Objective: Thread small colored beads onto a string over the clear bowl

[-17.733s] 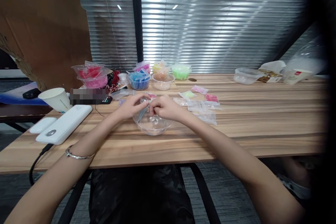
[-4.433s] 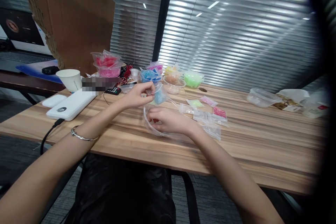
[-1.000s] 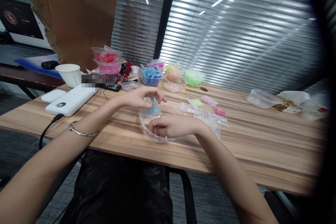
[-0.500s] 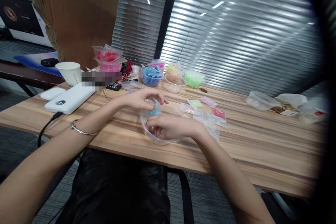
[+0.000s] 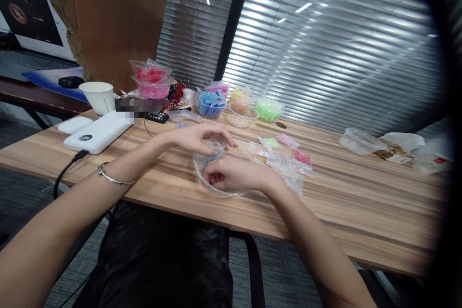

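Observation:
A large clear plastic bowl (image 5: 198, 175) stands near the table's front edge. My left hand (image 5: 197, 138) reaches over its far left side, thumb and fingers curved around a small clear plastic thing with light blue contents (image 5: 217, 153). Whether that is a bag or a cup I cannot tell. Inside the bowl, my right hand (image 5: 234, 172) has its fingers curled together just below the blue; what they pinch, if anything, is hidden. Right of the bowl lie clear plastic bags (image 5: 285, 163), along with a red packet (image 5: 302, 157), a pink packet (image 5: 288, 141) and a pale green one (image 5: 270, 143).
Along the back stand a bowl of blue packets (image 5: 211, 106), a green-filled bowl (image 5: 269, 109), a clear bowl (image 5: 242, 118) and stacked red and pink bowls (image 5: 151, 87). A white power bank (image 5: 96, 138) and a paper cup (image 5: 97, 97) are left. Clear containers (image 5: 361, 142) lie right.
My left hand's fingers have shifted slightly right and now cover more of the blue. My right hand remains in the bowl, its fingers curled a little tighter.

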The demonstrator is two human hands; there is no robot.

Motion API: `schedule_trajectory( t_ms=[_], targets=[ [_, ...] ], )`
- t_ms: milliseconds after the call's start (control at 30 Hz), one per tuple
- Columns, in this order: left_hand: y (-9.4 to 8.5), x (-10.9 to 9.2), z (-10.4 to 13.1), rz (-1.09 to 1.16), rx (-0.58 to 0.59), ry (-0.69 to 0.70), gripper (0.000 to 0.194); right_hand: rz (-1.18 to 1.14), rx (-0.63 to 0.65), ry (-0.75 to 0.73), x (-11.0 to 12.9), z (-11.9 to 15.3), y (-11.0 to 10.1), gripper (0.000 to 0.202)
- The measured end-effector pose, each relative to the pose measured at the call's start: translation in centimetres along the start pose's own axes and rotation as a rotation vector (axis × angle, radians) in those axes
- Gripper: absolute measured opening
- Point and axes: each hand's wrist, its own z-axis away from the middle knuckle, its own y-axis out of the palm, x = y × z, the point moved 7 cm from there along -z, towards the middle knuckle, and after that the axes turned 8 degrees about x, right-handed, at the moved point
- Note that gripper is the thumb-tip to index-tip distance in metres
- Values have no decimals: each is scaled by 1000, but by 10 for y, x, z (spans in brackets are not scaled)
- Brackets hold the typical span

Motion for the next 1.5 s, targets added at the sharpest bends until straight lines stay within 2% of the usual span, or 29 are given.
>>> schedule_trajectory(
  t_ms=[267, 433, 633, 833, 1000, 1133, 1367, 1500],
  targets=[
    [3, -6, 3, 93, 159, -3, 50, 28, 34, 40, 2, 1, 0, 10],
    [1, -1, 5, 205, 155, -27, 50, 40, 35, 19, 3, 0, -1, 8],
    [1, 2, 8, 270, 191, -22, 66, -3, 77, -3, 2, -2, 1, 8],
    [-4, 5, 9, 321, 145, -64, 76, -2, 81, -34, 1, -3, 4, 8],
    [0, 10, 9, 405, 181, -114, 73, -26, 82, -109, 8, -1, 2, 9],
    [3, 10, 9, 387, 238, -82, 72, -42, 98, -139, 11, 1, 1, 13],
    [4, 5, 4, 306, 215, -49, 76, -34, 80, -105, 10, 0, 2, 19],
    [6, 5, 3, 269, 224, -43, 73, 4, 61, -68, 7, -1, 1, 12]
  ],
)
